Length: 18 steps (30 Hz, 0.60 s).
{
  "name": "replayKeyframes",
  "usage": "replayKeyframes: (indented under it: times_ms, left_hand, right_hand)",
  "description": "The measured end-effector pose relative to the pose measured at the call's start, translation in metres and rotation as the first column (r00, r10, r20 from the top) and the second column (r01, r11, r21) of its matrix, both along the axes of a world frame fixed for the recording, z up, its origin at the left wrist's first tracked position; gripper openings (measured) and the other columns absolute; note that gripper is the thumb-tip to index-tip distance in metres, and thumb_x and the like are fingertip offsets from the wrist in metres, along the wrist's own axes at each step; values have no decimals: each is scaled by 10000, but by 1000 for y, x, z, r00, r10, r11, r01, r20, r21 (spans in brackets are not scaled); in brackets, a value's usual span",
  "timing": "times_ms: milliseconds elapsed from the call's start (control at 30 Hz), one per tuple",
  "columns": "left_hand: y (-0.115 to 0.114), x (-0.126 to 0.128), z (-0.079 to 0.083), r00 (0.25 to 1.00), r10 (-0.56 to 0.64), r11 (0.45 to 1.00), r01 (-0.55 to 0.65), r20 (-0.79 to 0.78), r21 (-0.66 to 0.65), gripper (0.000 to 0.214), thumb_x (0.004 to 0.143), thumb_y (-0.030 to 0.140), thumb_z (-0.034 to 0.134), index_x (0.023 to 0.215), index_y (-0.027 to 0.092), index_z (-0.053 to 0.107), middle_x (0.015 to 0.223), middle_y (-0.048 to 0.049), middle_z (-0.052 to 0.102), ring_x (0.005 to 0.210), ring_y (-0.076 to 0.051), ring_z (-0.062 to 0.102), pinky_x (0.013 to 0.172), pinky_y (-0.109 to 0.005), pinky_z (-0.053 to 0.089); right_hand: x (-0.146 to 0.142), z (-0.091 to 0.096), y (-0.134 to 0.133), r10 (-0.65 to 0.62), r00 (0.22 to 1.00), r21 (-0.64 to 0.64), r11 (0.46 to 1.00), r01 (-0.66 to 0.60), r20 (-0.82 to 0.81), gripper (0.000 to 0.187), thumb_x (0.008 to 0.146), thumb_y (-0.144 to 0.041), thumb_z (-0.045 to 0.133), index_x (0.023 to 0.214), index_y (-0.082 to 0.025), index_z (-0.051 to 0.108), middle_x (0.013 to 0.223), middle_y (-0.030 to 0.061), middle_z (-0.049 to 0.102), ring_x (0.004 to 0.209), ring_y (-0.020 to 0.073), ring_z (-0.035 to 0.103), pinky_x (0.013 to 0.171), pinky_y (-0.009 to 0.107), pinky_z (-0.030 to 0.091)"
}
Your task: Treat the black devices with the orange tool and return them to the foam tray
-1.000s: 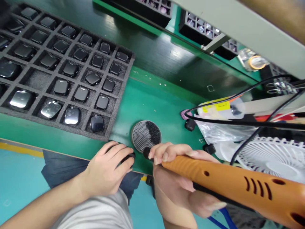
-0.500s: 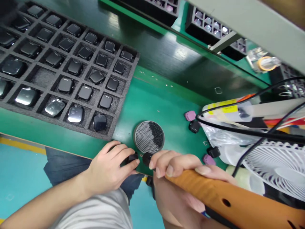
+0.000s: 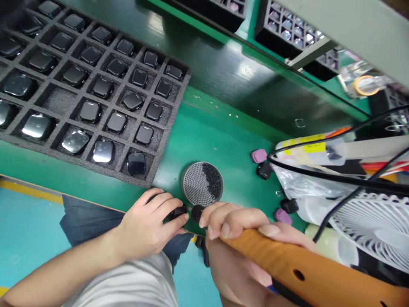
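My left hand (image 3: 153, 221) is closed around a small black watch case (image 3: 179, 212) at the bench's front edge, and its fingers cover most of it. An orange electric screwdriver (image 3: 287, 264) lies in the grip of my right hand (image 3: 239, 221). Its black nose points left, with the thin bit at the side of the watch case; whether the two touch I cannot tell. Just beyond both hands sits a round grey dotted dish (image 3: 195, 183), with tiny black screws over its right part. To the left is a grey foam tray (image 3: 150, 177) of watch cases in compartments.
Pink (image 3: 258, 155) and black watch cases (image 3: 263, 170) lie right of the dish. Black cables (image 3: 319, 170) loop across the right side, above a white fan (image 3: 373, 230). Foam trays with small parts (image 3: 287, 30) stand on a shelf at the back.
The view has shifted slightly, so the bench things appear a little further right. Between the screwdriver's nose and the watch case the gap looks slightly smaller. Both grips are unchanged.
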<state>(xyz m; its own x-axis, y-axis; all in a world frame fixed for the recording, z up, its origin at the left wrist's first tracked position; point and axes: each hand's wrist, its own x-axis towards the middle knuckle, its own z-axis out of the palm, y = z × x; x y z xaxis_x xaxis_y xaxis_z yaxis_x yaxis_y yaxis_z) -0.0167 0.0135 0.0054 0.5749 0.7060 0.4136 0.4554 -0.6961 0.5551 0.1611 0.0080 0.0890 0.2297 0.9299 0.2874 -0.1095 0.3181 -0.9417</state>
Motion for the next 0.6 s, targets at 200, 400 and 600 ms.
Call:
replayKeyframes:
  times_ms: [200,400,600]
  left_hand:
    - [-2,0,0,1000,2,1000,-2,1,-9,196,1085,367,727,1233,243,758,1276,-53,780,1185,-246,696,1137,-479,493]
    - [-2,1,0,1000,12,1000,-12,2,-11,198,1075,371,738,1233,256,771,1264,-53,788,1184,-243,704,1131,-479,509]
    - [-2,0,-1,1000,10,1000,-10,-7,21,197,1073,379,743,1215,245,771,1256,-60,786,1179,-251,708,1129,-488,507]
  right_hand:
    - [-2,-2,0,25,1000,25,999,-26,19,609,1079,-761,345,1252,-273,663,915,-5,666,712,182,655,618,444,578]
    - [1,-6,0,52,996,40,998,-55,67,520,1059,-720,500,1287,-278,653,924,-16,664,720,178,657,626,444,582]
    - [-1,-6,-2,96,995,9,995,-96,32,541,1029,-760,525,1304,-323,686,935,-9,671,730,188,659,643,456,587]
